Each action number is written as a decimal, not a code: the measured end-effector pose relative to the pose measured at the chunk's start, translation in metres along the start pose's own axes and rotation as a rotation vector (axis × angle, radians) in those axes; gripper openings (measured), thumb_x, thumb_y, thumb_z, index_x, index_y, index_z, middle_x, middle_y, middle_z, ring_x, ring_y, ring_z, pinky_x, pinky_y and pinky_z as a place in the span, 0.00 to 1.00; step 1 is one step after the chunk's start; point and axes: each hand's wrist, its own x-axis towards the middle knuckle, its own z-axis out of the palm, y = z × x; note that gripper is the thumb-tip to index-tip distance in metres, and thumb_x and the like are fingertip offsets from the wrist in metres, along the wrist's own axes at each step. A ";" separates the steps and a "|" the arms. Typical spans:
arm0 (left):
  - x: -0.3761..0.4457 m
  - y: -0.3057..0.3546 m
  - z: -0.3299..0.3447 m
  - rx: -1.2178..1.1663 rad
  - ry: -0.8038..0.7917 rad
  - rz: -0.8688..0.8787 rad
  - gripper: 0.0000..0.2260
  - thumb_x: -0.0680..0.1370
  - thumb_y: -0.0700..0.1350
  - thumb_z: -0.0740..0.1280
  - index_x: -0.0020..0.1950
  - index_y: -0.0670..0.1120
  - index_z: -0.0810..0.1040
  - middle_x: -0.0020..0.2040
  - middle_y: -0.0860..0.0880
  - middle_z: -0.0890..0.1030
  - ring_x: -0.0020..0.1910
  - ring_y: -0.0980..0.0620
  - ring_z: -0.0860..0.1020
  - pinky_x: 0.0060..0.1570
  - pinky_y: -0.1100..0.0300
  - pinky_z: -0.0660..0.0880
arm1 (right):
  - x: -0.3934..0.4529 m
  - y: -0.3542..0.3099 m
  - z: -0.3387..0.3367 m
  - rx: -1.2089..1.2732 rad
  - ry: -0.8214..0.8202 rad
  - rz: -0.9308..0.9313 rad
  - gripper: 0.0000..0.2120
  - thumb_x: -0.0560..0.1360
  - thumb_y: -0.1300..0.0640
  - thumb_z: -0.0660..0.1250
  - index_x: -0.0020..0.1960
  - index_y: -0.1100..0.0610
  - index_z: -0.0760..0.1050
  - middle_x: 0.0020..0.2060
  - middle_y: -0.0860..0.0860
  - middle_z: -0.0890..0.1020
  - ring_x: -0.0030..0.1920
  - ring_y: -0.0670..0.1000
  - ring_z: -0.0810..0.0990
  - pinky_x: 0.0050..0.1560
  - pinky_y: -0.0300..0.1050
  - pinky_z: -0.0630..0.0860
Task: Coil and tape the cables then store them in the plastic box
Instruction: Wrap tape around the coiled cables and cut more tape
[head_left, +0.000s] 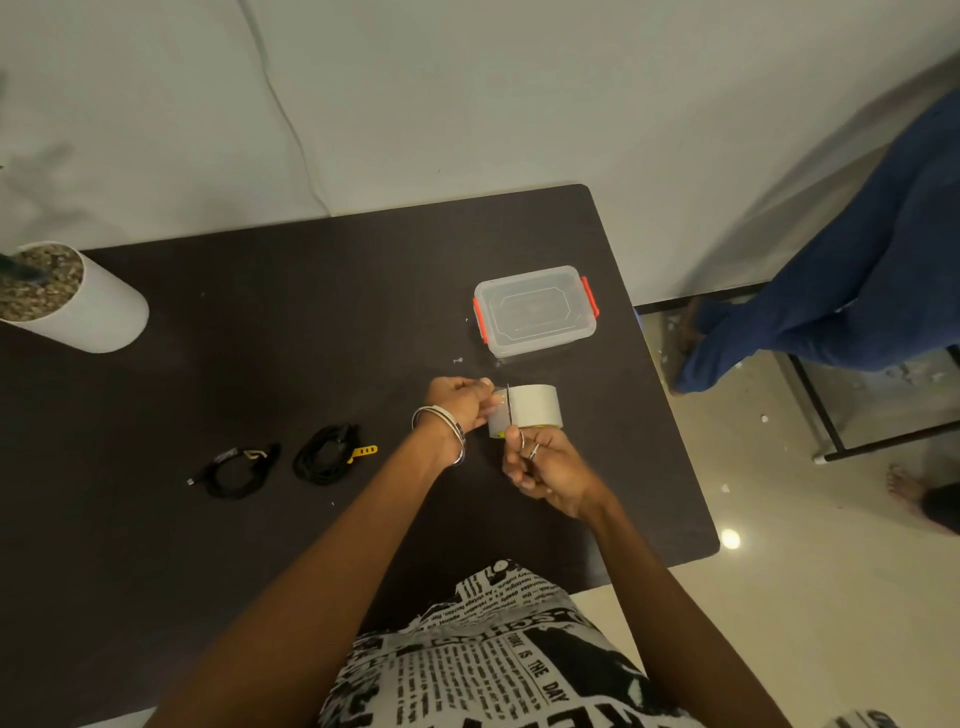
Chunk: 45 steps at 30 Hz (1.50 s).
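Note:
A roll of pale tape (535, 406) stands on the dark table (311, 322). My left hand (460, 402) pinches the pulled-out end of the tape to the roll's left. My right hand (540, 470) grips small scissors (514, 418) whose blades stand across the tape strip between the roll and my left fingers. Two coiled black cables lie to the left: one (236, 470) with a metal plug, the other (324, 452) with a yellow strap. The clear plastic box (535, 312) with red clips sits lidded behind the tape.
A white cylindrical pot (78, 306) filled with gravel stands at the table's left. A person in blue trousers (831, 291) sits past the table's right edge. Another person's bare foot (906, 488) rests on the tiled floor at right.

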 end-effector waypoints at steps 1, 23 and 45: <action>-0.001 0.000 0.000 -0.004 0.002 -0.001 0.05 0.78 0.40 0.65 0.48 0.39 0.77 0.39 0.47 0.80 0.38 0.54 0.79 0.45 0.59 0.77 | -0.002 -0.002 0.002 -0.021 0.013 -0.007 0.17 0.78 0.51 0.62 0.34 0.58 0.73 0.26 0.54 0.72 0.22 0.46 0.66 0.19 0.34 0.57; -0.004 -0.003 -0.003 -0.029 0.035 0.004 0.04 0.76 0.36 0.66 0.49 0.42 0.78 0.40 0.47 0.82 0.38 0.53 0.81 0.45 0.60 0.76 | 0.003 -0.024 -0.071 -1.282 0.739 0.302 0.20 0.77 0.54 0.64 0.64 0.64 0.70 0.65 0.63 0.67 0.65 0.63 0.66 0.62 0.58 0.69; -0.026 0.000 -0.042 -0.127 0.019 0.031 0.07 0.78 0.49 0.65 0.45 0.51 0.82 0.39 0.49 0.86 0.43 0.53 0.83 0.48 0.56 0.76 | 0.001 -0.070 0.011 -0.644 0.490 -0.449 0.08 0.74 0.59 0.71 0.52 0.56 0.80 0.41 0.45 0.83 0.42 0.39 0.80 0.46 0.33 0.75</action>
